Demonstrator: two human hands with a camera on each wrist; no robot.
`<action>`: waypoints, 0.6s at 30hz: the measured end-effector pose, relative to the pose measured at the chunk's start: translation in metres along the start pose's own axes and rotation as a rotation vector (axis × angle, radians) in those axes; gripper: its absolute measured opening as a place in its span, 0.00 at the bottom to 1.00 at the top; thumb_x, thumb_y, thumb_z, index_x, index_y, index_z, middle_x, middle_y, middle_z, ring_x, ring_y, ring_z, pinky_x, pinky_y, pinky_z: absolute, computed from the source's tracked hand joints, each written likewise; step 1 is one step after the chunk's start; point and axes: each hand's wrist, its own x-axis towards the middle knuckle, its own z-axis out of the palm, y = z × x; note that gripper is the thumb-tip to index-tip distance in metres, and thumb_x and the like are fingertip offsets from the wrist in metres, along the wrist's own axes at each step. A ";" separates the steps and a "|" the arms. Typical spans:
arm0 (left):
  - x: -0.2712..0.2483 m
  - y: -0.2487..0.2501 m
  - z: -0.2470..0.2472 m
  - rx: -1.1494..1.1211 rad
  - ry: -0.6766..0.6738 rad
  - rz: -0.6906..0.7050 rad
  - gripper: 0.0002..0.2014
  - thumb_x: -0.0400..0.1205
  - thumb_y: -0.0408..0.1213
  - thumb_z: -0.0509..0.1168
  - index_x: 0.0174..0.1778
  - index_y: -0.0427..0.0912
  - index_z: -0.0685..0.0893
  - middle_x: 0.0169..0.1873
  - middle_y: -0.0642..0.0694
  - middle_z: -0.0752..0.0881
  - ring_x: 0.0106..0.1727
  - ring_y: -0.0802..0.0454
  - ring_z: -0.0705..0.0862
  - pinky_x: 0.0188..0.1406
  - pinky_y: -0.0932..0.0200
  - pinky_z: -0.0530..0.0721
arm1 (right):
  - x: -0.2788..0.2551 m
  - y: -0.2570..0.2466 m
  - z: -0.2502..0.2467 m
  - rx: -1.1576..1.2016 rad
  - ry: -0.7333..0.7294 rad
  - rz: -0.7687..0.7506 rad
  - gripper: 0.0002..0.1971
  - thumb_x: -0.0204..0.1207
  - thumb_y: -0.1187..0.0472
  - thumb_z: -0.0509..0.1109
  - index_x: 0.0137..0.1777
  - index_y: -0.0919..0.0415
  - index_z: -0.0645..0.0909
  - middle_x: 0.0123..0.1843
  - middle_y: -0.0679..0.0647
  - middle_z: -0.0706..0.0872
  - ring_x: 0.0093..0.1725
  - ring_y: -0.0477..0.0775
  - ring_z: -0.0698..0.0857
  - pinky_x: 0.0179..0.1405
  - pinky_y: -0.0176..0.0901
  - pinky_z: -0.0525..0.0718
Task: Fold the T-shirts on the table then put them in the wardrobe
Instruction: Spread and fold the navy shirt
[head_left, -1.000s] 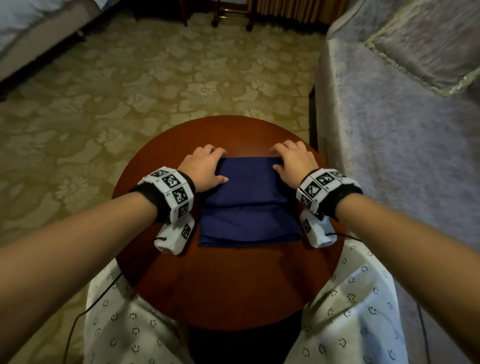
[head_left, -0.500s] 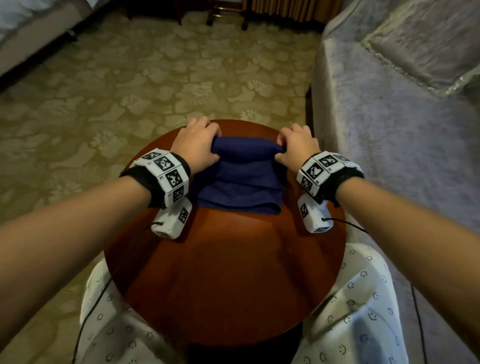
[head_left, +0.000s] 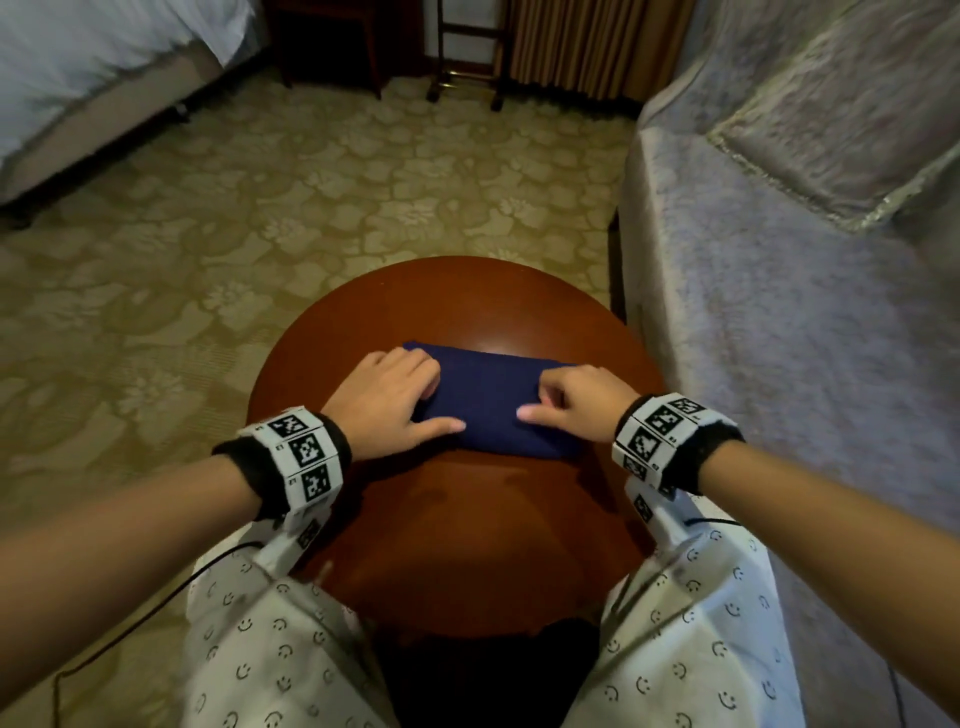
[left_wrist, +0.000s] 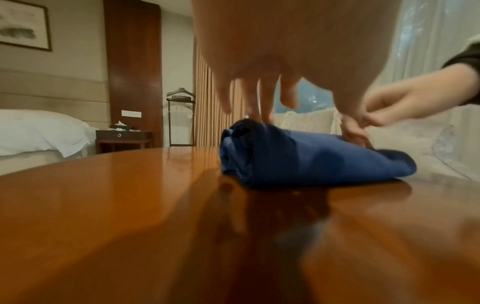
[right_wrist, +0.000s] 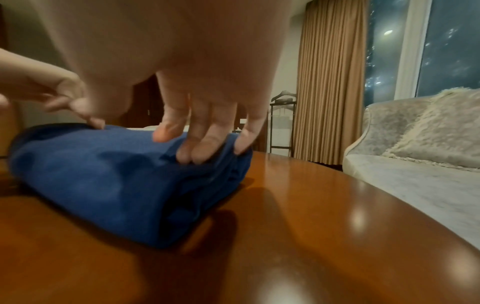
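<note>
A folded navy T-shirt (head_left: 493, 400) is pressed flat at the centre of a round wooden table (head_left: 467, 545), its left end held down by the left hand (head_left: 384, 402) and its right end by the right hand (head_left: 582, 402), fingers extended, nothing grasped.

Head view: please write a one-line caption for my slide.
Left hand and right hand press a folded navy T-shirt on a round wooden table.
</note>
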 end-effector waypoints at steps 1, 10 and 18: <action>0.001 0.002 0.001 -0.030 0.045 -0.016 0.26 0.76 0.69 0.48 0.40 0.46 0.69 0.39 0.51 0.73 0.42 0.47 0.75 0.43 0.56 0.66 | 0.003 -0.002 -0.001 -0.001 0.104 0.016 0.19 0.78 0.38 0.61 0.40 0.54 0.72 0.42 0.52 0.82 0.46 0.56 0.81 0.41 0.44 0.69; 0.057 0.012 0.030 -0.143 -0.303 -0.257 0.24 0.89 0.50 0.42 0.82 0.49 0.59 0.83 0.49 0.58 0.83 0.51 0.52 0.81 0.45 0.47 | 0.047 -0.014 0.042 -0.093 -0.048 0.120 0.28 0.86 0.45 0.44 0.84 0.55 0.49 0.85 0.55 0.53 0.84 0.56 0.51 0.81 0.56 0.48; 0.075 0.003 0.041 -0.112 -0.459 -0.268 0.26 0.88 0.53 0.38 0.84 0.53 0.48 0.84 0.53 0.47 0.84 0.51 0.44 0.80 0.34 0.43 | 0.066 -0.004 0.042 -0.057 -0.155 0.170 0.29 0.86 0.43 0.41 0.84 0.49 0.41 0.86 0.50 0.41 0.84 0.53 0.42 0.81 0.57 0.40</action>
